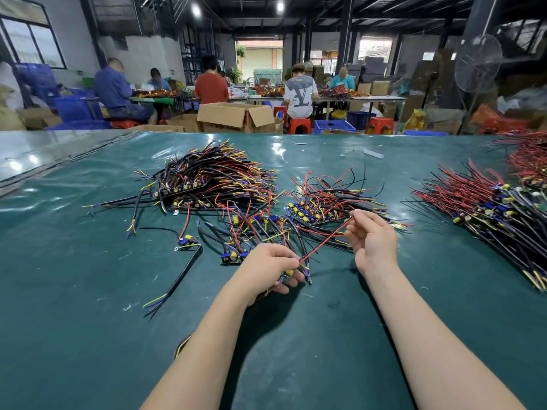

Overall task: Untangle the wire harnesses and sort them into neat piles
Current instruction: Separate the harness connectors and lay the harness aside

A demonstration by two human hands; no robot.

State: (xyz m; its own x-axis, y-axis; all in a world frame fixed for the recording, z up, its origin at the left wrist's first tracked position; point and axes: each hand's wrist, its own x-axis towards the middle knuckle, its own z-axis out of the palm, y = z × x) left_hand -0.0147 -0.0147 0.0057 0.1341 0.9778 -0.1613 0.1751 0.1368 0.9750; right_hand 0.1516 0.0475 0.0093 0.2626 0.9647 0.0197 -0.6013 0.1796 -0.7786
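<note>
Red wire (325, 239): long axis near-left to far-right; left hand (266, 267) grips harness (288, 273) at near end, right hand (373, 238) fingers (362, 216) pinch far end

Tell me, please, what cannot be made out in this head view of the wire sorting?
Head view: the harness in the left hand is mostly covered by its fingers.
Head view: the end of the red wire is hidden by the right hand.
Head view: the right pile is cut off by the frame edge.
Head view: a yellow-black item is mostly hidden under the left forearm.
</note>
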